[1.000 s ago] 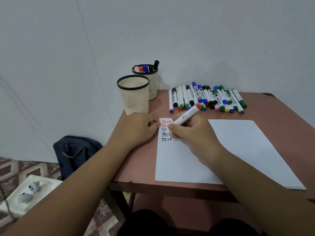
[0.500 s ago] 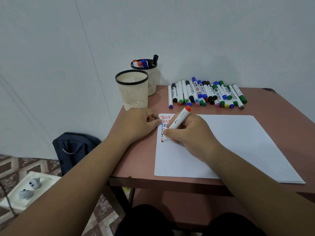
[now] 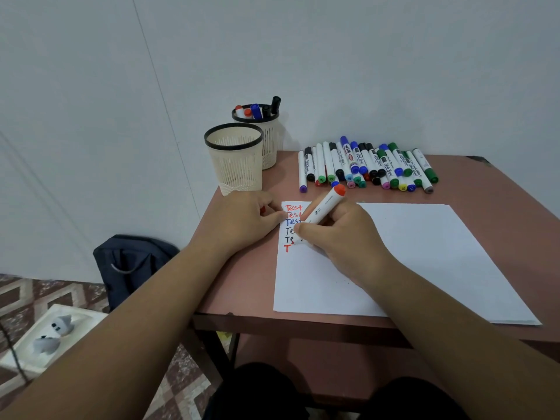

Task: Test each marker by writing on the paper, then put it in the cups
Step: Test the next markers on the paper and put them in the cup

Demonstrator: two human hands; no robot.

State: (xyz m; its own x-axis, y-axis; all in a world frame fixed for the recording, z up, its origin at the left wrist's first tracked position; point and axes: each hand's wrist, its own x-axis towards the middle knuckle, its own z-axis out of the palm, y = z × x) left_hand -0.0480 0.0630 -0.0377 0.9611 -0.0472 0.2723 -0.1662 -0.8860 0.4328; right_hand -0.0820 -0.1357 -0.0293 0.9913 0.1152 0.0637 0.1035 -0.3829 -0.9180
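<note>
My right hand [image 3: 345, 241] grips a white marker with a red end [image 3: 325, 204], its tip down on the white paper [image 3: 424, 253]. A red "T" has been started under several lines reading "Test" in red, blue and black. My left hand [image 3: 242, 219] rests on the table at the paper's top left corner, fingers curled round what looks like a small red cap [image 3: 263, 210]. The near cream cup [image 3: 235, 168] shows nothing inside. The far cup [image 3: 271, 147] holds several markers. A row of several markers [image 3: 363, 166] lies behind the paper.
The brown table [image 3: 500, 189] stands against a white wall; its front edge is close to my knees. Left of the table, on the patterned floor, sit a dark backpack [image 3: 133, 262] and a white tray [image 3: 45, 334] with small grey items.
My right hand moved down the list from the upper lines to below the last black line. It began a red letter there. The left hand stayed at the paper's corner.
</note>
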